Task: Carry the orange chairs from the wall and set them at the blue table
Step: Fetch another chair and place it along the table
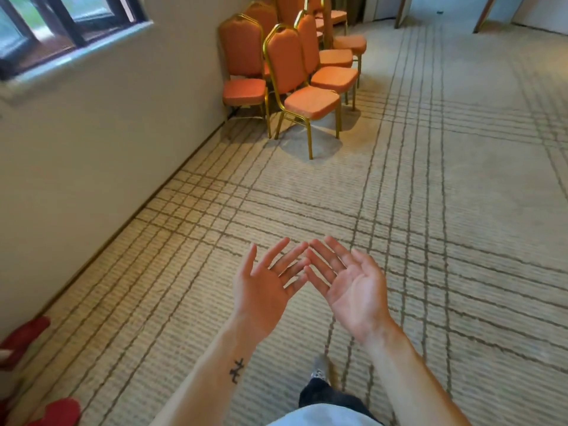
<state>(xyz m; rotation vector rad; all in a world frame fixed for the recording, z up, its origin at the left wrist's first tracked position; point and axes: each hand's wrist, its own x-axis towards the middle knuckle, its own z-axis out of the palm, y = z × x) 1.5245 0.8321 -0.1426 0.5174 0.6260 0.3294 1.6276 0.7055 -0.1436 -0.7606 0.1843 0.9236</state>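
Several orange padded chairs with gold metal frames stand in a cluster against the cream wall at the top centre; the nearest chair (302, 87) faces right with its seat toward me. Another chair (242, 72) stands right beside the wall. My left hand (266, 281) and my right hand (347, 281) are held out low in front of me, palms up, fingers straight and spread, fingertips nearly touching. Both hold nothing and are well short of the chairs. No blue table is in view.
Cream wall (107, 133) with a dark-framed window (61, 29) runs along the left. Patterned beige carpet (430, 195) stretches between me and the chairs. Red objects (27, 339) lie at the lower left by the wall. Wooden legs (482, 13) stand at the top right.
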